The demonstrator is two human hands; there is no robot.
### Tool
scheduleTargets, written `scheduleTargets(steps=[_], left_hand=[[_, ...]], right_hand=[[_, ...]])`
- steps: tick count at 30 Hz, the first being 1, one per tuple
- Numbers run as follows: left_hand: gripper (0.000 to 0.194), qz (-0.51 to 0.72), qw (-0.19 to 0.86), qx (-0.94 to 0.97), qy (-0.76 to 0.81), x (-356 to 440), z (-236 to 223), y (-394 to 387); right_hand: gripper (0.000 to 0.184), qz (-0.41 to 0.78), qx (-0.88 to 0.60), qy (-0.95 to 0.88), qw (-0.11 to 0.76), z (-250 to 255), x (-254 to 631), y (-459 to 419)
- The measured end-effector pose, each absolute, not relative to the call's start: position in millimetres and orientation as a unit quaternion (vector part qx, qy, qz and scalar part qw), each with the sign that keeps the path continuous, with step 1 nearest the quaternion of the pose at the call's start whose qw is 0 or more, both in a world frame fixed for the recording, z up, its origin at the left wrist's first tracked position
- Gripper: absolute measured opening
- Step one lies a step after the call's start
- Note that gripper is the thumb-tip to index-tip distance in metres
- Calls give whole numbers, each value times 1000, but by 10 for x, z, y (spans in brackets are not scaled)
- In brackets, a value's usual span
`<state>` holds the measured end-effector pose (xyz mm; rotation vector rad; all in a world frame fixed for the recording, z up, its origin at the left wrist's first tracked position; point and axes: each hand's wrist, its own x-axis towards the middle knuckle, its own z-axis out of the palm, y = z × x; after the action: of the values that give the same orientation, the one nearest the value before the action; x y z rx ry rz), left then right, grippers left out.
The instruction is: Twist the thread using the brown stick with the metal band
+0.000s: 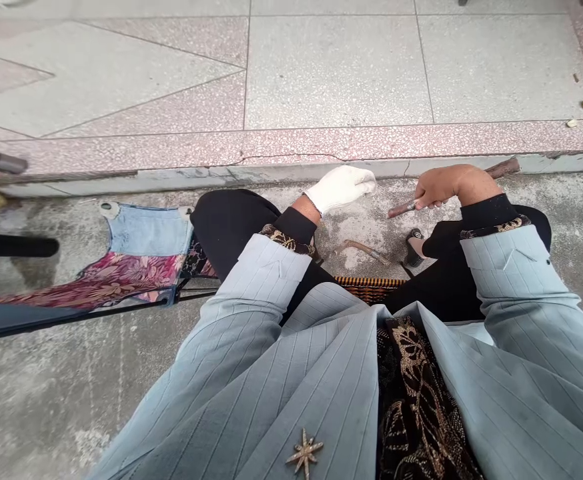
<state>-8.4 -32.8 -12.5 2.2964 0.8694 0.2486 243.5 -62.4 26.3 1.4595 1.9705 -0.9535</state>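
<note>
Nearest us, a star brooch sits on our grey pinstriped jacket, and a woven orange-and-black strip shows between our black-trousered knees. Our hands are apart: the right hand is clamped around a brown rod, while the white-gloved left hand is curled, holding nothing we can see. On the concrete ground below them lies a curved rusty metal piece, just beside a sandalled foot. At left rests a patchwork denim-and-floral cloth; terrazzo paving spreads beyond the kerb.
</note>
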Motion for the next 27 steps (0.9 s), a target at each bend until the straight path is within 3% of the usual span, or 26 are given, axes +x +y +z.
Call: scheduleTargets(steps=[5,9,13,16,19,24,27], left_hand=[[32,118,316,873,353,-88,-188,-250],[33,142,355,862,334,-36,-234,-298],[31,139,424,843,300,52,-270,-428],[31,132,470,833,260,116,-270,-529],[31,114,504,831,207,145,-227,-593],[28,139,475,837,233,68,-150,-545],[28,155,435,843,275,-1,-163,-462]], right_hand=[[41,-516,434,716,181,471,2506,-681],[36,-590,401,701,18,614,2506,-778],[34,-542,485,625,-283,567,2459,-800],[34,-436,590,568,-372,446,2449,-715],[29,-323,705,560,-290,306,2489,-591],[31,-132,741,656,59,149,2513,-491],[25,-143,685,684,209,159,2461,-525]])
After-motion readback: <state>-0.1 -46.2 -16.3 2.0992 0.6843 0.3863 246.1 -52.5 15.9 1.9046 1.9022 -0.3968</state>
